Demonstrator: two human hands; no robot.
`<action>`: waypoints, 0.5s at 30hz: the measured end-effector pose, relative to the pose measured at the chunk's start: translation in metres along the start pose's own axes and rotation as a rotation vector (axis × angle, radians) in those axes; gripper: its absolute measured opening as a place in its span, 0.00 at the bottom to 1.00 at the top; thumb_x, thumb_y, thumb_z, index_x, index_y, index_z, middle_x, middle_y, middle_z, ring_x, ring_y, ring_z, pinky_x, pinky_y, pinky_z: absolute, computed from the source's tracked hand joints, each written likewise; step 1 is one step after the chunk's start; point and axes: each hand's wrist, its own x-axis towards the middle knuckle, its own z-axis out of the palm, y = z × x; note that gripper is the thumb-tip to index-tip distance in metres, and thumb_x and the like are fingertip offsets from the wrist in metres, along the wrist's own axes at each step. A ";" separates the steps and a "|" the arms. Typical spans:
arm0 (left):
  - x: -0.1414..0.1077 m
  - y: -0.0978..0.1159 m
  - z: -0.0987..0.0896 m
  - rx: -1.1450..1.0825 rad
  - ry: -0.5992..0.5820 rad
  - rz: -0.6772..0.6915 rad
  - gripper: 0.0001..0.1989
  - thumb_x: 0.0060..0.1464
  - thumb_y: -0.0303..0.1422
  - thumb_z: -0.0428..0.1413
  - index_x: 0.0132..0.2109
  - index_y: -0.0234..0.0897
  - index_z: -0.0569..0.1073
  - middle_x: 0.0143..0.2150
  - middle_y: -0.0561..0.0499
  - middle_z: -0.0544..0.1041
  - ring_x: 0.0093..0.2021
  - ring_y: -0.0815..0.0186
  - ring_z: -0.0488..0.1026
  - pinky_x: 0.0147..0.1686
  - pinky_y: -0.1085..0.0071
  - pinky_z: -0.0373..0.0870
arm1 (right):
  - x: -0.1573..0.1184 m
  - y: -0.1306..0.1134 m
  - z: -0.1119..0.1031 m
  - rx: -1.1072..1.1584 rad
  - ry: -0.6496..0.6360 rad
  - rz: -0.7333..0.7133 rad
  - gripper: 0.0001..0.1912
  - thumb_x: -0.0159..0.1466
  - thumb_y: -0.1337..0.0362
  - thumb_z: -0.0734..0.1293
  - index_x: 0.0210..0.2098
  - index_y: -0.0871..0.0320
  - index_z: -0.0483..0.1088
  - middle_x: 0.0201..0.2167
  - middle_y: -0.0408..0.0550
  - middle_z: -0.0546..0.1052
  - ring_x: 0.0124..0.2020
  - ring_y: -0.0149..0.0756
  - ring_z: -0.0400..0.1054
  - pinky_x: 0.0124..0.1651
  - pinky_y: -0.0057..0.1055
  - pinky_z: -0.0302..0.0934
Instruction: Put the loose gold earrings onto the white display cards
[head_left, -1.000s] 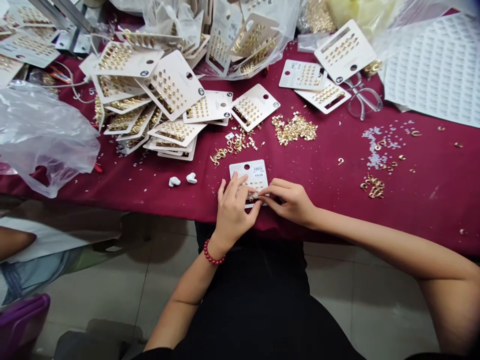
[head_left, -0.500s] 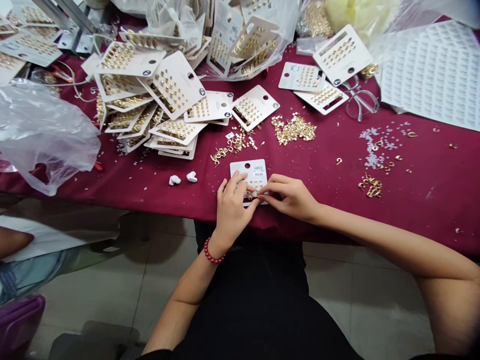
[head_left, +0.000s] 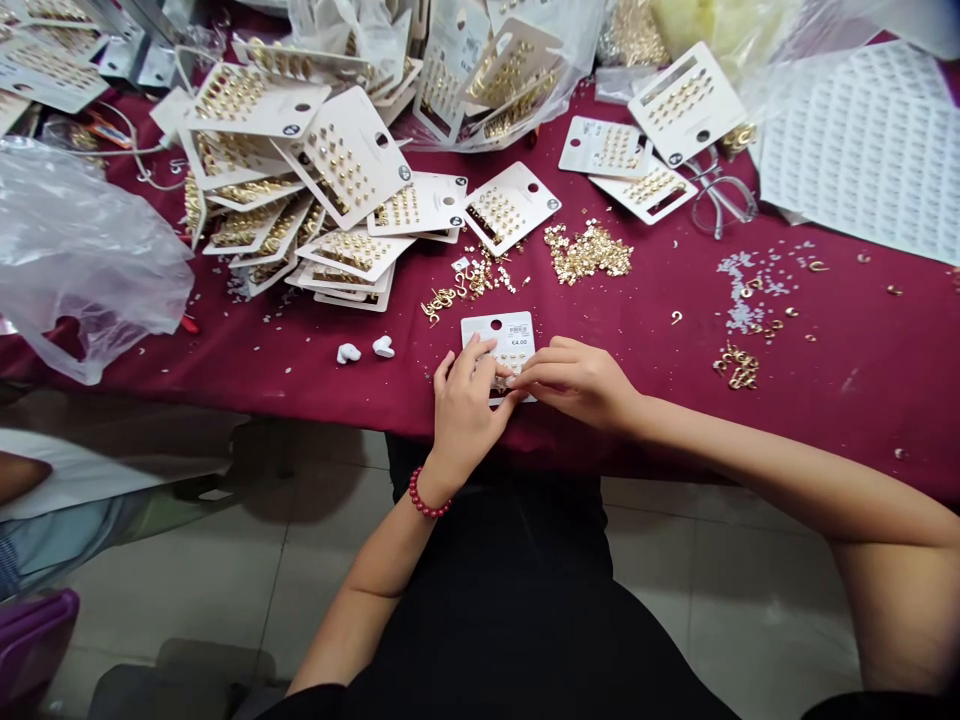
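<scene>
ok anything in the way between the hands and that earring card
Nothing visible: the left hand rests on the earring card, and the right hand reaches it with nothing between. The loose gold bits lie beyond the card, apart from it.

Right hand point(head_left: 577, 382) slides up from lower edge of earring card point(head_left: 480, 335), fingertips point(head_left: 519, 378) now over card's middle, closing on left fingers point(head_left: 487, 365). Whole view drifts upward: card rides higher in frame, near edge of maroon tablecloth point(head_left: 862, 420) climbs too. Purple bin point(head_left: 34, 640) shrinks into lower left corner, other person's forearm point(head_left: 19, 475) slips toward left edge.
</scene>
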 end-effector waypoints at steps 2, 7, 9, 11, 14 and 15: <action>0.000 -0.001 0.001 0.002 0.009 0.007 0.10 0.55 0.35 0.61 0.41 0.40 0.69 0.58 0.43 0.73 0.64 0.53 0.65 0.62 0.52 0.58 | 0.000 0.001 0.001 0.003 0.011 -0.041 0.07 0.66 0.67 0.65 0.38 0.55 0.76 0.35 0.43 0.81 0.29 0.29 0.64 0.34 0.27 0.59; 0.000 -0.001 0.002 0.003 0.020 0.013 0.12 0.54 0.37 0.62 0.41 0.41 0.68 0.58 0.44 0.73 0.64 0.53 0.65 0.62 0.52 0.58 | -0.001 -0.004 0.003 -0.014 0.028 0.107 0.05 0.64 0.68 0.66 0.36 0.56 0.74 0.30 0.43 0.79 0.29 0.29 0.63 0.30 0.25 0.57; 0.000 -0.001 0.001 0.005 0.016 0.007 0.11 0.54 0.36 0.62 0.41 0.41 0.68 0.58 0.44 0.73 0.65 0.54 0.65 0.62 0.52 0.57 | -0.001 -0.009 0.004 0.016 0.043 0.219 0.02 0.62 0.69 0.67 0.35 0.56 0.71 0.30 0.43 0.78 0.29 0.28 0.65 0.29 0.25 0.57; 0.000 0.000 0.001 0.010 0.010 0.000 0.11 0.53 0.34 0.62 0.41 0.40 0.68 0.58 0.45 0.73 0.65 0.54 0.65 0.62 0.52 0.57 | -0.001 -0.013 0.005 0.077 0.073 0.322 0.05 0.59 0.69 0.68 0.35 0.56 0.67 0.30 0.43 0.78 0.29 0.29 0.67 0.30 0.25 0.58; 0.000 0.001 0.000 0.015 -0.003 -0.009 0.11 0.53 0.32 0.62 0.41 0.40 0.68 0.58 0.45 0.73 0.65 0.54 0.64 0.63 0.52 0.57 | -0.001 -0.016 0.007 0.176 0.089 0.443 0.10 0.58 0.68 0.68 0.35 0.55 0.60 0.32 0.44 0.79 0.33 0.33 0.73 0.32 0.27 0.60; 0.001 0.002 -0.001 0.015 -0.008 -0.011 0.10 0.53 0.32 0.62 0.41 0.41 0.68 0.58 0.45 0.73 0.65 0.54 0.64 0.63 0.52 0.57 | -0.001 -0.016 0.008 0.208 0.084 0.469 0.11 0.58 0.67 0.67 0.35 0.54 0.58 0.32 0.44 0.79 0.35 0.35 0.75 0.33 0.28 0.61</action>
